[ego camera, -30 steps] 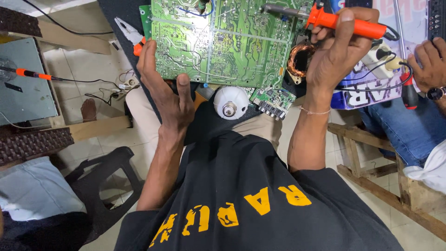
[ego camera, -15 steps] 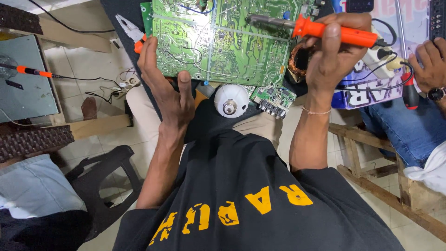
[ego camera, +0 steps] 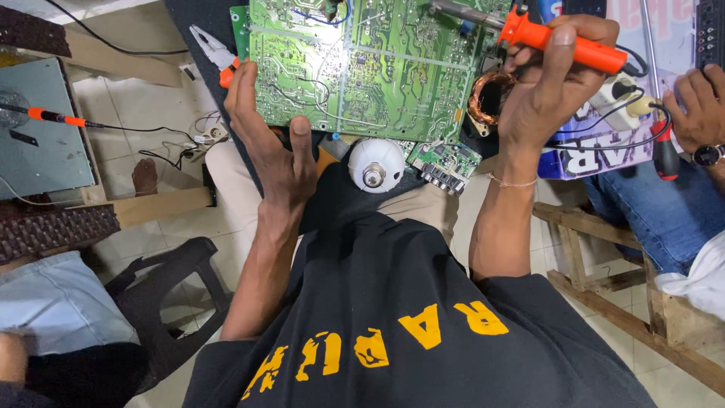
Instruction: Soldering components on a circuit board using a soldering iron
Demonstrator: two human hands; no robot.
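Our left hand (ego camera: 276,143) lay spread along the near-left edge of the large green circuit board (ego camera: 362,64), fingers up its side and thumb pressed to the lower rim, steadying it on our lap rather than closing round it. Our right hand (ego camera: 547,94) was wrapped tight on the orange handle of the soldering iron (ego camera: 559,45), whose metal shaft reached leftward from that fist, over the far right corner of the board.

We judged the step to be soldering work on the board's track side, with the tip not yet at a joint; the next move called for a firm brace from the left hand and a careful lowering of the tip onto one pad.

Just under the right hand's fingers sat a copper wire coil (ego camera: 487,98). Below the board, between our wrists, rested a white bulb (ego camera: 375,162), and a small green board (ego camera: 445,162) just right of it. Beyond the left fingertips lay orange-handled pliers (ego camera: 215,57). Right of our right hand, another person's hand (ego camera: 698,109) held a red-handled tool.
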